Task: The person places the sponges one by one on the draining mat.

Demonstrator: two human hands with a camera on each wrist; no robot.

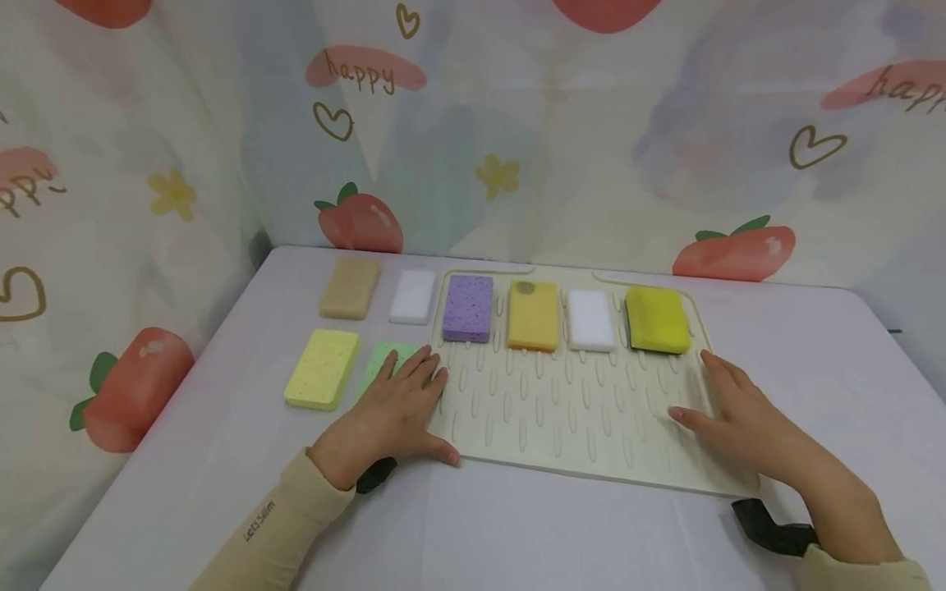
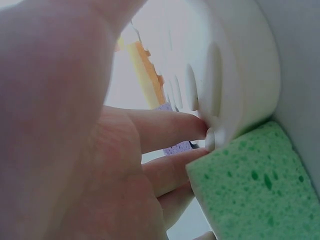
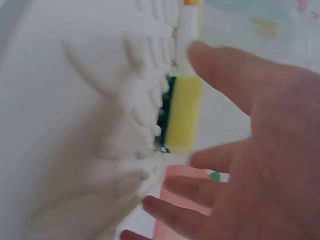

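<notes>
My left hand (image 1: pixel 388 414) lies with fingers spread at the left edge of a cream ridged drying mat (image 1: pixel 547 410). Its fingertips reach the mat's rim and overlap a green sponge (image 2: pixel 260 185), partly hidden beneath them in the head view. My right hand (image 1: pixel 754 427) hovers at the mat's right edge, thumb over the ridges and fingers relaxed, holding nothing. Closest to it is a bright yellow sponge (image 1: pixel 658 318) with a dark green underside. A row along the mat's far side also has a purple sponge (image 1: pixel 467 308), an orange-yellow sponge (image 1: pixel 533 318) and a white sponge (image 1: pixel 590 320).
Left of the mat, on the white-covered table (image 1: pixel 199 460), lie a tan sponge (image 1: pixel 351 289), a second white sponge (image 1: pixel 412 296) and a pale yellow sponge (image 1: pixel 323 369). A printed curtain (image 1: pixel 569 148) stands behind the table and along its left side.
</notes>
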